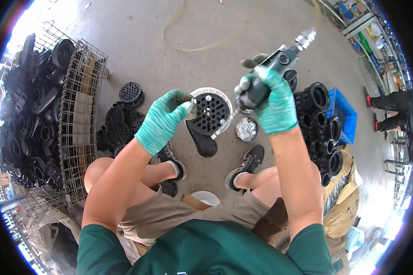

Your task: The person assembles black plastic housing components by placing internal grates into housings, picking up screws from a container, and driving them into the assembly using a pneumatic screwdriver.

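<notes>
While my right hand (276, 101) is wrapped around the dark green pneumatic screwdriver (256, 90), its slender bit (226, 124) slants down and to the left, across the lower right edge of the round perforated grate (211, 114). At the tool's opposite end, a silver hose coupling (304, 39) points up and to the right.

My left hand (164, 117) is beside the left edge of the grate, thumb and forefinger brought close together. A small silvery piece shows at these fingertips; I cannot tell whether it is pinched.

The black grate lies on the floor ahead of my feet, at the wide end of a black housing (204, 145), with a white ring (224, 97) around its upper part. Silver fasteners show on its face. To its right, just beside, stands a round container of silver fasteners (247, 129).

Further left are a pile of black perforated discs (118, 123) and a wire basket (84, 87) of black moulded parts. Stacked black ribbed fittings (317, 97) and a blue crate (351, 117) occupy the right.
</notes>
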Tool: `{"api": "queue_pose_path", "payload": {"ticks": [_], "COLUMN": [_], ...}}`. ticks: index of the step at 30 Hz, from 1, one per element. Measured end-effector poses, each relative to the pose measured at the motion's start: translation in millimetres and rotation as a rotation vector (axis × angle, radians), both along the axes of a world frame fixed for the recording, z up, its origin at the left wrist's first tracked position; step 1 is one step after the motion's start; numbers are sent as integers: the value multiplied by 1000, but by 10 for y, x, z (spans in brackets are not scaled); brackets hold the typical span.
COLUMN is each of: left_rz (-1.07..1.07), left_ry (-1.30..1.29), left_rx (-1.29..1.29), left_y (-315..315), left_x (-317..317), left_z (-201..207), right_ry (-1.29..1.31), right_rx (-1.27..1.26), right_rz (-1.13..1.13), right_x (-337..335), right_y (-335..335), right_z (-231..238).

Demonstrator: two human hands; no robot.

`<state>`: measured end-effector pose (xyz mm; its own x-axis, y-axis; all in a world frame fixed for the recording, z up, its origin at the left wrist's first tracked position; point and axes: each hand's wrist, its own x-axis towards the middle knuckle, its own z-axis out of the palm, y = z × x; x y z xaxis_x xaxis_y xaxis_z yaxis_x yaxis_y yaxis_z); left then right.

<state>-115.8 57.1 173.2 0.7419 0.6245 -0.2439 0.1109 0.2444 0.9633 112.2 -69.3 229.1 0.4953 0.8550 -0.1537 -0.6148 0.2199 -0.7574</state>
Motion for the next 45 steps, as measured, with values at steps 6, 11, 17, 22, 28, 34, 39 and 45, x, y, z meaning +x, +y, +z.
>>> {"api": "queue_pose_path", "payload": {"ticks": [6, 11, 17, 22, 28, 34, 39, 45], "left_rz": [4, 0, 30, 58, 18, -121, -145, -212], "left_ry": [-163, -171, -206, -194, -7, 319, 324, 407], "left_rx": [-408, -455, -446, -442, -167, 327, 845, 1048], "left_y": [-34, -128, -160, -196, -194, -76, 2, -65], "left_x": [-159, -135, -110, -103, -80, 0, -6, 48], "left_z": [-61, 33, -9, -75, -170, -401, -864, -909], "right_ry": [13, 114, 173, 200, 138, 14, -71, -139], "right_rx": [124, 178, 166, 201, 181, 107, 66, 33], "right_rz": [-166, -215, -268, -255, -269, -193, -41, -42], "right_x": [-25, 11, 16, 43, -28, -197, -351, -432], "right_y": [46, 108, 147, 156, 134, 168, 283, 224], "right_z": [60, 84, 82, -16, -95, -183, -399, -509]}}
